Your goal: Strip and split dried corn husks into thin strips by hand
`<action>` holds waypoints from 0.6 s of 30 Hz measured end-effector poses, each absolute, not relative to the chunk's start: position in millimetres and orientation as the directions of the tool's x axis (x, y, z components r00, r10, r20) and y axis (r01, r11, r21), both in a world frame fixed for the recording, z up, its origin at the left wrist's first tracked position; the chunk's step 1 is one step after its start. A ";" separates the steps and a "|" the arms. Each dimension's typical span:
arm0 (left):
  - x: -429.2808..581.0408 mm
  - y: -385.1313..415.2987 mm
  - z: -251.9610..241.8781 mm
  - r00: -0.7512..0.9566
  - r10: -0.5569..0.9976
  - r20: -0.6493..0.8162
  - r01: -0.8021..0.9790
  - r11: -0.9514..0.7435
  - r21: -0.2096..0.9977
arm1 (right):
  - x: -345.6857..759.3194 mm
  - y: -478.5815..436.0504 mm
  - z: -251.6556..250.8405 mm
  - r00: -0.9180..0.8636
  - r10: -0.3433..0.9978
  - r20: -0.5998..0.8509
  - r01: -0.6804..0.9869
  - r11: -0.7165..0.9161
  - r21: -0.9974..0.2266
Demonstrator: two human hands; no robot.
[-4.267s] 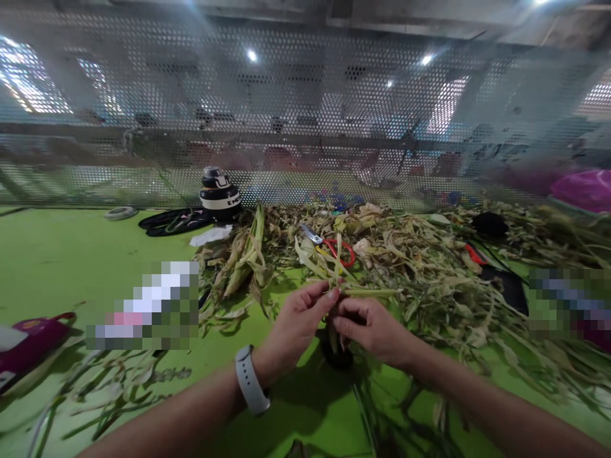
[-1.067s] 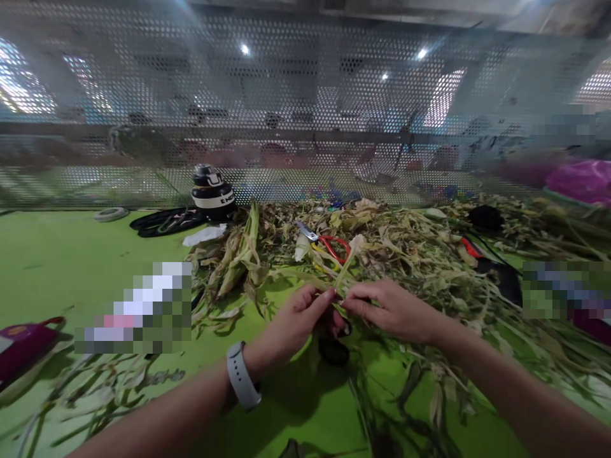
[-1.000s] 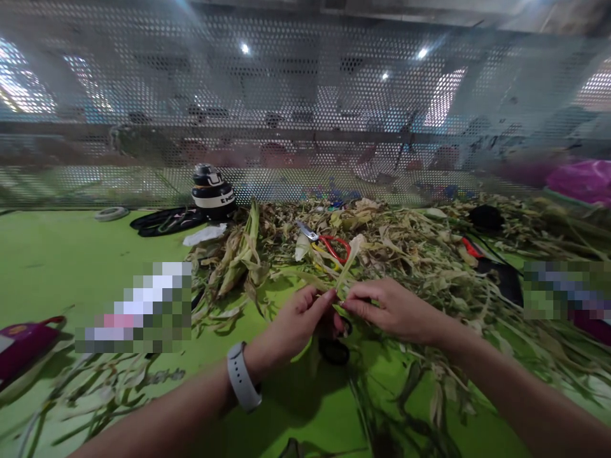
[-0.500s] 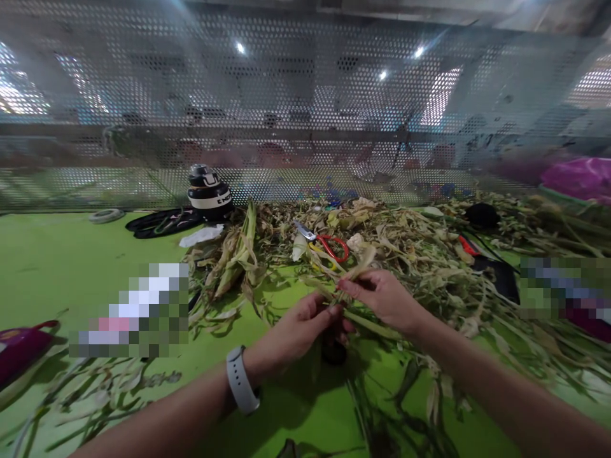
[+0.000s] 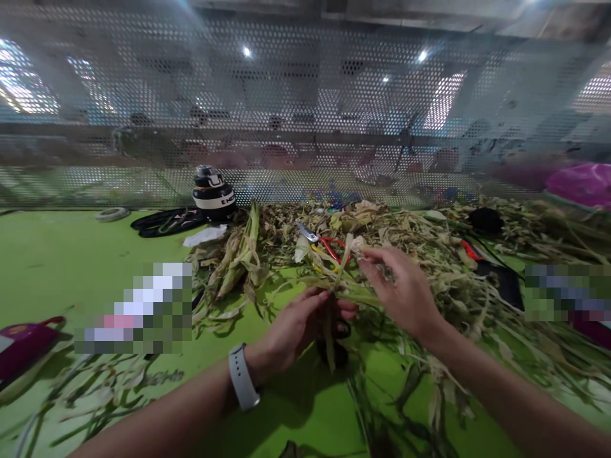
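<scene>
My left hand [image 5: 303,321], with a pale wristband [image 5: 243,376], is closed around a thin green plant stalk [image 5: 358,296] with dry leaf strips. One pale leaf strip [image 5: 342,264] stands up from its fingertips, and another hangs below. My right hand [image 5: 405,289] is just to the right, thumb and forefinger apart, with nothing visible between them. Under the left hand is a dark rounded thing [image 5: 334,355], partly hidden; I cannot make out its kind. Beyond both hands, red-handled scissors [image 5: 329,247] lie on the heap of dried leaves [image 5: 405,232].
A black bottle [image 5: 214,197] with a white band stands at the back left, beside a bundle of withered stalks [image 5: 238,261]. A perforated metal screen [image 5: 286,121] rises behind the green tabletop [image 5: 62,254]. Loose stalks [image 5: 109,385] lie front left; a purple bag [image 5: 580,184] is far right.
My right hand has let go of the leaf strip and moved slightly right, its fingers parting. The left hand keeps its hold on the stalk, and the strip now stands more upright.
</scene>
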State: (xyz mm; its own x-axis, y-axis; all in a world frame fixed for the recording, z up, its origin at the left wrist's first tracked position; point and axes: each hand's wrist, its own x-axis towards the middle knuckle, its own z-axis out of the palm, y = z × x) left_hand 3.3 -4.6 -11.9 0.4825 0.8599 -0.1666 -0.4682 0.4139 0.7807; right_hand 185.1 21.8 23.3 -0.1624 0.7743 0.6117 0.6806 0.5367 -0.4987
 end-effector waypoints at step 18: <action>10.1 -2.5 -10.0 0.216 0.957 -0.194 -0.498 0.279 0.821 | 155.6 -0.2 -4.0 -0.484 0.856 0.181 0.734 0.510 -0.449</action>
